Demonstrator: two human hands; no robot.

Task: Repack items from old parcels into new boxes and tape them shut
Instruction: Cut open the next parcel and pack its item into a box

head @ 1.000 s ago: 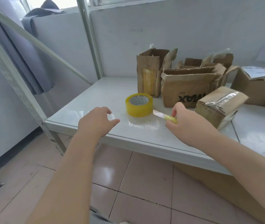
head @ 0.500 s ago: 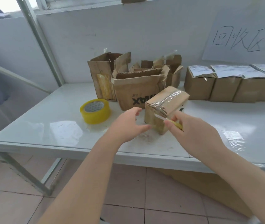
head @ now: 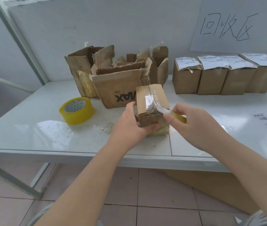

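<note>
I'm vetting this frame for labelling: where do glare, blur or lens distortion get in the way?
Head view: soft glare pools on the white table beside the tape roll; the clear tape on the held box shines white; the wide lens slants the metal post at left; print on the labelled boxes is too soft to read; shadows are faint.

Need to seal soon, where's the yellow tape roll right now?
Head view: the yellow tape roll sits on the white table, left of the left hand, in front of the torn open boxes.

Head-worn view, angled down, table [head: 31, 136] seemingly near
</note>
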